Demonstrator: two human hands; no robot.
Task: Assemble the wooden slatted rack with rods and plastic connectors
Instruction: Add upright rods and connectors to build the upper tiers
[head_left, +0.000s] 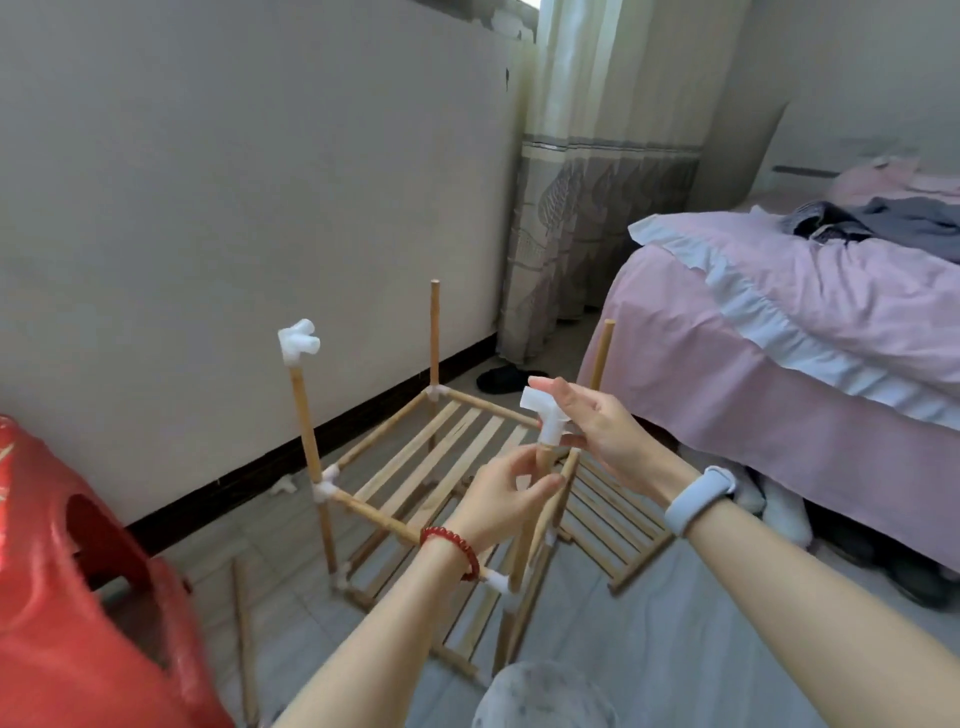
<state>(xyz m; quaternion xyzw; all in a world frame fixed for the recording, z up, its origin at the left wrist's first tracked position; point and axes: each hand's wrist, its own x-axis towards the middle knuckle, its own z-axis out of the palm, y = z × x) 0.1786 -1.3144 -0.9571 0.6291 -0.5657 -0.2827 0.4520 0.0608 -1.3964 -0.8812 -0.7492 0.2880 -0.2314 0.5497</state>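
a person's view down at a half-built wooden rack (415, 467) standing on a tiled floor (675, 649) beside a pale wall, with a pink bed (779, 322) to the right and a red plastic stool (78, 597) at the lower left. the left hand (501, 501), wearing a red bead bracelet, pinches the top of the nearest upright rod (530, 519) just below its end. the right hand (597, 421), with a pale blue wristband, grips a white plastic connector (545, 415) and holds it on the tip of that rod, apparently pushing it on. a second connector (298, 340) already caps the upright at the left; the two far uprights are bare at the top. a spare slatted panel (608, 525) lies on the floor just right of the frame, and a loose rod (241, 639) lies near the stool. the rods look light and stiff but thin, so holding close to the joint should stop bending; the connector looks smooth and hard, best gripped around its body while pressing straight down
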